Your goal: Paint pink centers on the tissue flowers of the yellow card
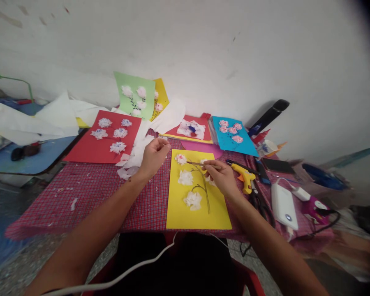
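My right hand [220, 176] is closed around a thin paintbrush [200, 164]. The brush tip is at the upper-left tissue-paper flower [181, 158], which has red dabs in its middle. That flower sits on a yellow sheet [179, 218], along with other white tissue flowers [193, 200] and a drawn branching stem [207, 193]. Part of the right-hand flowers is covered by my right hand. My left hand [156, 155] hovers beside the sheet's upper-left corner, its fingers curled together with nothing visible in them. Behind the sheet lies a paint-stained tissue [191, 129] with blue and red blots.
Finished flower cards stand around: red [89, 144], green [138, 88] and blue [225, 142]. To the right lie a yellow glue gun [246, 179], black scissors [262, 203], a phone [278, 166] and a white power bank [283, 205]. A white cable [135, 265] crosses my lap.
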A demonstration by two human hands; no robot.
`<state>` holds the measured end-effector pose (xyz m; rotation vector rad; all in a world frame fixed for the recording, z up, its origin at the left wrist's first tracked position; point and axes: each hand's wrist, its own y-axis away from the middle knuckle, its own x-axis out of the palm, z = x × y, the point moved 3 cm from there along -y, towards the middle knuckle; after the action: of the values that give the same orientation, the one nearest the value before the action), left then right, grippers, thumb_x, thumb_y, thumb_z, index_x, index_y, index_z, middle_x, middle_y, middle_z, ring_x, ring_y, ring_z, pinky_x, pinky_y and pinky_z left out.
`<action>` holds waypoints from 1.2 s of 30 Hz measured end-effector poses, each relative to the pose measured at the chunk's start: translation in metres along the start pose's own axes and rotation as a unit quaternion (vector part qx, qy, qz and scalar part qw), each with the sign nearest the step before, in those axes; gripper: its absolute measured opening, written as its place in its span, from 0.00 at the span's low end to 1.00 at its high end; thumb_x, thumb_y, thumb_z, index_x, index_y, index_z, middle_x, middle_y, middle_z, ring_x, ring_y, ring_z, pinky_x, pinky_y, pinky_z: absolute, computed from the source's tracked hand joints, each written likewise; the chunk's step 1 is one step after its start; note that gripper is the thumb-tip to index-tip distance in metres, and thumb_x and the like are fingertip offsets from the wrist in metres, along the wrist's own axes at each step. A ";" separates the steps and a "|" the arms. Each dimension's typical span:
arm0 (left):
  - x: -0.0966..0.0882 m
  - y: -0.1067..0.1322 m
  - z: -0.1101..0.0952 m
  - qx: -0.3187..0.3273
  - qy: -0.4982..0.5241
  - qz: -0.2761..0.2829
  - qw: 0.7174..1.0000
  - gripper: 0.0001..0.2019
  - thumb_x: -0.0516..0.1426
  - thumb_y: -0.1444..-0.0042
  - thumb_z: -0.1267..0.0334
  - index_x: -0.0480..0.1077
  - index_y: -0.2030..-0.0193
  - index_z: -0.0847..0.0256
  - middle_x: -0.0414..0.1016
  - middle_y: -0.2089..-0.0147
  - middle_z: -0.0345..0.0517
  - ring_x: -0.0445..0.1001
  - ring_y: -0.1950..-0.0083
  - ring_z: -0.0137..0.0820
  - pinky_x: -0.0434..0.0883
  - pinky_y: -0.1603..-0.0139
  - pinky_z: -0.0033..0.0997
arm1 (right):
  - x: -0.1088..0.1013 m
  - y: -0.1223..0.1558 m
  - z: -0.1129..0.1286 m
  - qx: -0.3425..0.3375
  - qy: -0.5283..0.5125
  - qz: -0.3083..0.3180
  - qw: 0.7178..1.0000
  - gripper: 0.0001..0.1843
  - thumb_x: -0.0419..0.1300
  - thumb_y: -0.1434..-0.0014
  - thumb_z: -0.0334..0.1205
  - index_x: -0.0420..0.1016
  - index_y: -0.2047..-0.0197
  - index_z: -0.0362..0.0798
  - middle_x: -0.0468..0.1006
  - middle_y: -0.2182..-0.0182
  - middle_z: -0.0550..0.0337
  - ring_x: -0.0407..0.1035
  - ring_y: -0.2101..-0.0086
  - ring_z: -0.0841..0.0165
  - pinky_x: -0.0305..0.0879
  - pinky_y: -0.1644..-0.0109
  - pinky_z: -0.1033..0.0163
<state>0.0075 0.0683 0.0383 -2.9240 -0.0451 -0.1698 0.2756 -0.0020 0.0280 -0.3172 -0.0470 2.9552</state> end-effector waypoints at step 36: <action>0.000 0.000 0.000 0.007 -0.002 0.005 1.000 0.05 0.64 0.41 0.60 0.73 0.62 0.57 0.68 0.74 0.34 0.61 0.78 0.22 0.59 0.79 0.26 | 0.006 -0.016 0.007 -0.006 -0.016 0.006 1.000 0.16 0.69 0.48 0.51 0.83 0.61 0.48 0.85 0.68 0.56 0.72 0.76 0.69 0.63 0.73 0.63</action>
<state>0.0075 0.0679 0.0381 -2.9102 -0.0313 -0.1618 0.2713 0.0146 0.0341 -0.2732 -0.0678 2.9725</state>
